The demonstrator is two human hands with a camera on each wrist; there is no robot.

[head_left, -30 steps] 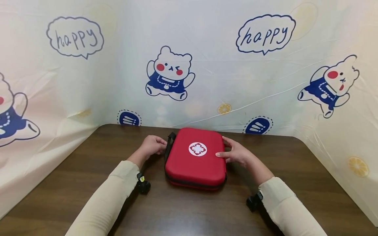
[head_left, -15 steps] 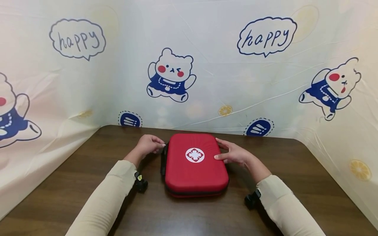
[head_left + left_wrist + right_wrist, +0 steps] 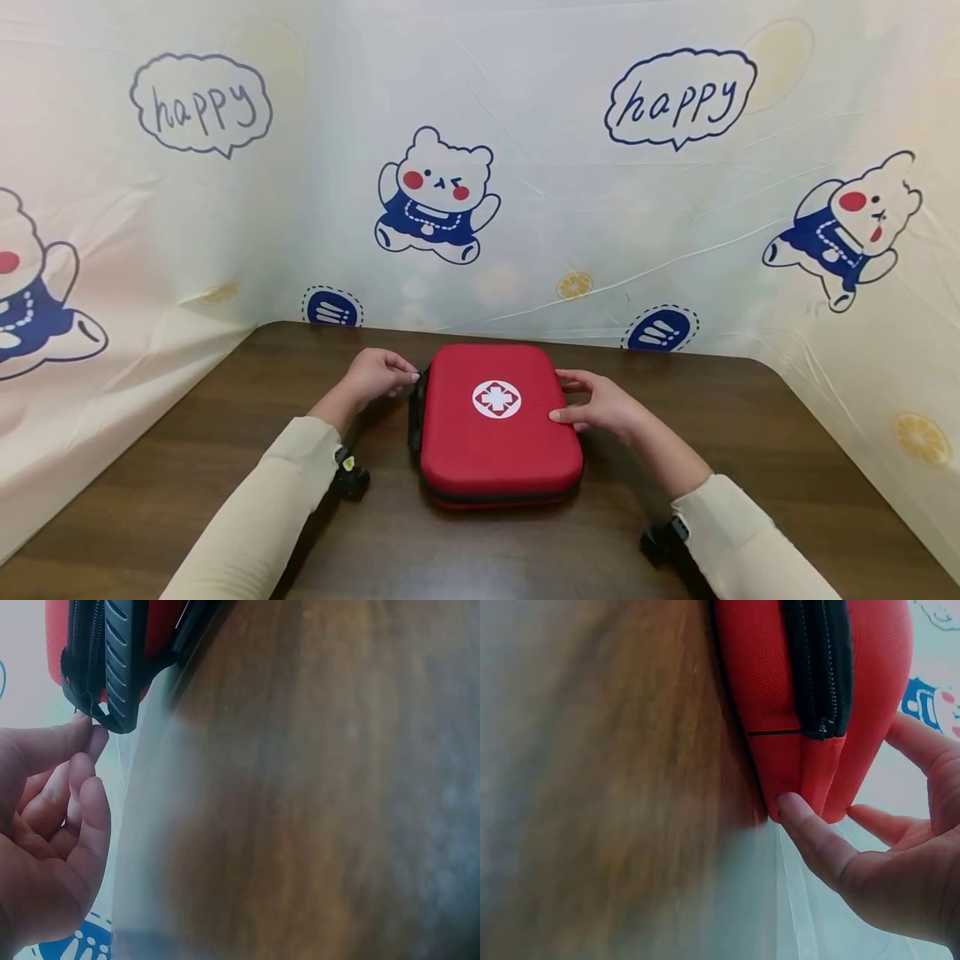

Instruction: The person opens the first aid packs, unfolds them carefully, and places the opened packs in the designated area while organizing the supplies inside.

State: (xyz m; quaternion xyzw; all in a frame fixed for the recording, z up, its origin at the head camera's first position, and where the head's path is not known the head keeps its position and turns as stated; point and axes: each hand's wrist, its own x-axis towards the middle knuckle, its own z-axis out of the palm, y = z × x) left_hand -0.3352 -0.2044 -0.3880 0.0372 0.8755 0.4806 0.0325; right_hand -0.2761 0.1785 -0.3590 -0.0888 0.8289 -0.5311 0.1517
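A red zip-up first-aid case (image 3: 491,450) with a white cross emblem lies flat on the wooden table in the head view. Its black carry handle (image 3: 125,664) runs along the left side, beside the zipper (image 3: 84,645). My left hand (image 3: 375,375) is at the far-left corner; thumb and forefinger pinch what looks like the zipper pull, mostly hidden behind the fingertips. On the opposite side, my right hand (image 3: 603,407) holds the case, its thumb on the lid's edge and the other fingers along the side. The right wrist view shows the zipper track (image 3: 821,675) ending near those fingers.
The brown table (image 3: 450,558) extends around the case on every side. Behind it hangs a printed curtain (image 3: 540,217) with cartoon bears, also enclosing both sides. A small black camera (image 3: 352,482) is strapped to the left wrist, another (image 3: 658,543) to the right.
The case has turned slightly and shifted toward me and left, then stayed nearly still. My left hand has moved slightly left with its corner. My right hand still holds the right side.
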